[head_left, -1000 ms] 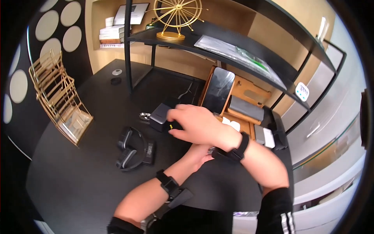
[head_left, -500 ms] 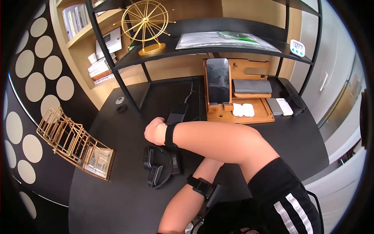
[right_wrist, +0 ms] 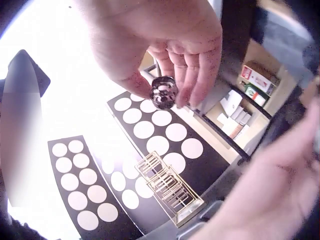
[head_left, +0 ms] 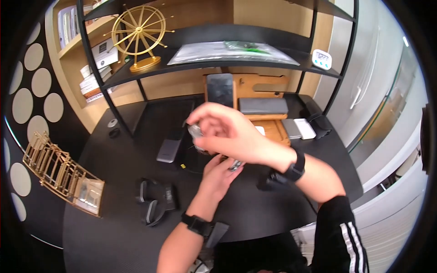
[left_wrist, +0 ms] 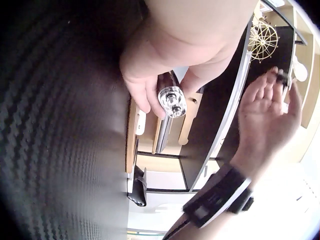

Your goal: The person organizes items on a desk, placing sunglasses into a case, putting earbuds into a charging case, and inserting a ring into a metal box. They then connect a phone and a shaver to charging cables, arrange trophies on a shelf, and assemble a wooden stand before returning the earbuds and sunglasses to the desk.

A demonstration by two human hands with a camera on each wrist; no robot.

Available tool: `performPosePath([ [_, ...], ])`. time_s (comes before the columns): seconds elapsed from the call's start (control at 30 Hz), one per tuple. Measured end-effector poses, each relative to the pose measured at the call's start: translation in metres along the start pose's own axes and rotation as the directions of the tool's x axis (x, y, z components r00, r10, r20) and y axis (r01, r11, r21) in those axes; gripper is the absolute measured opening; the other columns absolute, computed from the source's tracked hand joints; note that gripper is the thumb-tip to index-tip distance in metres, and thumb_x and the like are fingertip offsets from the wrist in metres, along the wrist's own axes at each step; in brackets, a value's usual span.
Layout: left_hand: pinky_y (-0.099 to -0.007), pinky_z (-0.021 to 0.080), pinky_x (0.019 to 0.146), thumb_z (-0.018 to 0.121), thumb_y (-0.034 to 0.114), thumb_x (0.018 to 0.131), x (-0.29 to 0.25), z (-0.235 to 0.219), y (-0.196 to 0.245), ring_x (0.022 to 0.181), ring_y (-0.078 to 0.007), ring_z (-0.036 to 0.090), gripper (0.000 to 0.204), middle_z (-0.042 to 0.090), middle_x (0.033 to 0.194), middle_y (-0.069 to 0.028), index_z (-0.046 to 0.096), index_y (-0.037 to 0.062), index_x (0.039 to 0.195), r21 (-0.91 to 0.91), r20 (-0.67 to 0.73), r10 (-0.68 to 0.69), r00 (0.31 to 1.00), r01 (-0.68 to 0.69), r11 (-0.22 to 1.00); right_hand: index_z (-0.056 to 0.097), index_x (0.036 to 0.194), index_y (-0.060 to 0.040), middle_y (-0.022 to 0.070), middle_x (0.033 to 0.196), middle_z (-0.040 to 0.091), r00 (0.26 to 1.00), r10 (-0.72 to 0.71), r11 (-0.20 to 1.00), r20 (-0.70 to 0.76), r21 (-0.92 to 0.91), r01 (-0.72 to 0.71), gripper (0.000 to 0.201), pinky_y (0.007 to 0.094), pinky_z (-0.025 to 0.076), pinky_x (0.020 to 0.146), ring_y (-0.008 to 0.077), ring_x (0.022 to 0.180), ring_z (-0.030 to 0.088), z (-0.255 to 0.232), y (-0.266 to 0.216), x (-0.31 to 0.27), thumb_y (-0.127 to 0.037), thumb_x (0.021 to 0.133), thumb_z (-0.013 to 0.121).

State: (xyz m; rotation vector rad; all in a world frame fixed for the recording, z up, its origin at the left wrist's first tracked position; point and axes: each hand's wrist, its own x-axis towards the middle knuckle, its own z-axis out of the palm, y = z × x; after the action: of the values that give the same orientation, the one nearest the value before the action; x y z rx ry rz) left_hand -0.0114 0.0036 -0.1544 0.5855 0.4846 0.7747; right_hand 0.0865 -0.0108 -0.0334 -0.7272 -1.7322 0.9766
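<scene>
My left hand (head_left: 215, 181) grips a dark electric shaver (left_wrist: 172, 100) over the table. Its chrome oval end, with two round fittings, faces out from between thumb and fingers in the left wrist view. Higher and slightly to the right, my right hand (head_left: 239, 136) pinches a small shiny shaver head (right_wrist: 164, 92) between thumb and curled fingers. Openings show in the head's underside in the right wrist view. The two parts are apart. Left of the hands, a dark grey box (head_left: 169, 149) stands on the table, with a small yellow-tipped piece (head_left: 183, 166) beside it.
A black headset (head_left: 157, 200) lies at the front left, near a bamboo chair model (head_left: 63, 177). Behind the hands are a wooden stand (head_left: 275, 132) with a phone (head_left: 220, 88) and a grey case (head_left: 263, 106). Above runs a black shelf (head_left: 159, 70) carrying a golden wheel (head_left: 139, 29).
My right hand reached left toward the dark box, where a shiny piece lay, and came back holding the shaver head near my left hand. The head view has shifted.
</scene>
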Motion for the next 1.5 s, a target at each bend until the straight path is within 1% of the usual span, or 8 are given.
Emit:
performPosePath([
  [0.13, -0.0395, 0.048, 0.091, 0.06, 0.003, 0.084, 0.004, -0.006, -0.003, 0.101, -0.0284, 0.06, 0.032, 0.059, 0.106, -0.0125, 0.047, 0.0008, 0.114, -0.058, 0.011, 0.035, 0.999, -0.035, 0.998, 0.053, 0.109, -0.0053, 0.0018, 0.077, 0.057, 0.928, 0.272, 0.939, -0.254, 0.28, -0.199, 0.022, 0.0197, 0.044, 0.054, 0.0057, 0.066, 0.055, -0.033, 0.02, -0.073, -0.004, 0.086, 0.054],
  [0.2, -0.0398, 0.048, 0.092, 0.059, 0.004, 0.086, 0.002, -0.003, -0.002, 0.103, -0.028, 0.06, 0.026, 0.059, 0.103, -0.012, 0.049, 0.0007, 0.109, -0.019, -0.021, 0.068, 0.997, -0.068, 0.997, 0.055, 0.105, -0.0051, 0.0042, 0.075, 0.059, 0.85, 0.35, 0.892, -0.394, 0.417, -0.174, 0.017, 0.0181, 0.041, 0.049, 0.006, 0.057, 0.052, -0.041, 0.042, -0.094, -0.011, 0.09, 0.049],
  [0.47, -0.0385, 0.047, 0.095, 0.052, 0.009, 0.09, -0.007, 0.004, 0.004, 0.104, -0.0299, 0.059, 0.019, 0.06, 0.106, -0.0136, 0.05, -0.0017, 0.105, 0.08, -0.053, -0.004, 0.999, 0.009, 0.997, 0.055, 0.106, -0.0061, 0.0022, 0.078, 0.055, 0.823, 0.491, 0.723, -0.285, 0.661, -0.202, 0.018, 0.0207, 0.041, 0.052, 0.0064, 0.067, 0.054, -0.055, 0.076, -0.117, -0.012, 0.09, 0.051],
  [0.57, -0.0393, 0.046, 0.096, 0.052, 0.008, 0.09, -0.008, 0.007, 0.002, 0.105, -0.0303, 0.059, 0.021, 0.06, 0.106, -0.0138, 0.049, -0.0021, 0.107, 0.12, -0.049, 0.004, 0.999, 0.001, 0.993, 0.055, 0.106, -0.0061, 0.0002, 0.074, 0.054, 0.815, 0.516, 0.743, -0.264, 0.612, -0.272, 0.018, 0.0201, 0.04, 0.05, 0.005, 0.063, 0.052, -0.05, 0.092, -0.121, -0.013, 0.089, 0.054],
  [0.87, -0.0399, 0.046, 0.096, 0.051, 0.009, 0.09, -0.01, 0.008, -0.002, 0.101, -0.0288, 0.06, 0.024, 0.06, 0.107, -0.0152, 0.048, -0.0024, 0.111, 0.101, -0.024, 0.019, 1.0, -0.017, 0.995, 0.053, 0.104, 0.0007, 0.0008, 0.069, 0.057, 0.875, 0.398, 0.833, -0.274, 0.507, -0.22, 0.026, 0.0195, 0.039, 0.043, 0.0049, 0.054, 0.05, -0.046, 0.099, -0.122, -0.015, 0.084, 0.061],
  [1.13, -0.0396, 0.045, 0.096, 0.054, 0.014, 0.091, -0.01, 0.002, -0.001, 0.108, -0.026, 0.057, 0.022, 0.061, 0.108, -0.0092, 0.054, 0.0059, 0.111, 0.018, -0.055, 0.006, 0.998, -0.005, 1.0, 0.052, 0.116, -0.0005, 0.0018, 0.078, 0.06, 0.843, 0.414, 0.801, -0.344, 0.578, -0.157, 0.033, 0.0206, 0.05, 0.061, 0.0074, 0.072, 0.058, -0.044, 0.095, -0.125, -0.008, 0.085, 0.061],
  [1.3, -0.0361, 0.048, 0.091, 0.056, 0.015, 0.09, -0.011, 0.0, 0.0, 0.112, -0.0219, 0.055, 0.023, 0.062, 0.109, -0.0053, 0.056, 0.0075, 0.112, 0.01, -0.032, 0.045, 0.998, -0.045, 0.999, 0.053, 0.089, -0.0009, 0.0076, 0.087, 0.063, 0.78, 0.154, 0.895, -0.607, 0.42, 0.15, 0.017, 0.0243, 0.048, 0.074, 0.0102, 0.081, 0.059, -0.038, 0.098, -0.121, -0.001, 0.079, 0.066],
  [1.5, -0.0337, 0.049, 0.089, 0.058, 0.014, 0.089, -0.01, 0.0, -0.001, 0.108, -0.0206, 0.057, 0.025, 0.063, 0.109, -0.0066, 0.055, 0.0067, 0.113, 0.05, -0.047, 0.061, 0.997, -0.059, 0.997, 0.045, 0.076, -0.0049, 0.0092, 0.091, 0.062, 0.756, 0.21, 0.884, -0.62, 0.45, 0.124, 0.023, 0.0238, 0.049, 0.074, 0.01, 0.084, 0.06, -0.039, 0.104, -0.123, 0.002, 0.078, 0.067],
])
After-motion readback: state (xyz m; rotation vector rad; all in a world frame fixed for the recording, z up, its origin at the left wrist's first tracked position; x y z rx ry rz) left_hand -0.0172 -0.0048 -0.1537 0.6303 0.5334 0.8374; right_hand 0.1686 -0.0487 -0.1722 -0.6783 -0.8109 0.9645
